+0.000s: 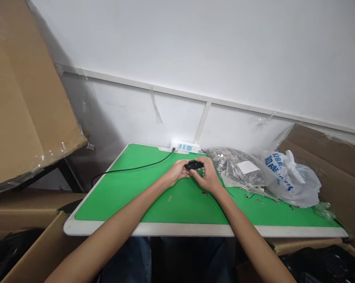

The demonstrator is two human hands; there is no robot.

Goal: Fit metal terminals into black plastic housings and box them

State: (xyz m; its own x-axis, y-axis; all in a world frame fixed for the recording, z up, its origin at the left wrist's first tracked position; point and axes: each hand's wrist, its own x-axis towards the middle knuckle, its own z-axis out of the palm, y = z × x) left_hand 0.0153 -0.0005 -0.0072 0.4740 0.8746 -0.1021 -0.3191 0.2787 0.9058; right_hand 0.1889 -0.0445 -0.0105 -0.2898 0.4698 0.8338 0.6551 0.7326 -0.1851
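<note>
Both my hands meet over the far middle of the green table [121,196]. My left hand [178,171] and my right hand [206,175] are both closed round a small black device [193,165], held just above the table top. A few small metal parts [204,192] lie on the green surface below my right wrist. One small pale piece [169,198] lies by my left forearm.
A white power strip [185,147] sits at the table's back edge with a black cable [130,169] running off to the left. Clear bags of metal parts [239,169] and a white plastic bag [292,179] lie at right. Cardboard boxes [24,98] flank both sides.
</note>
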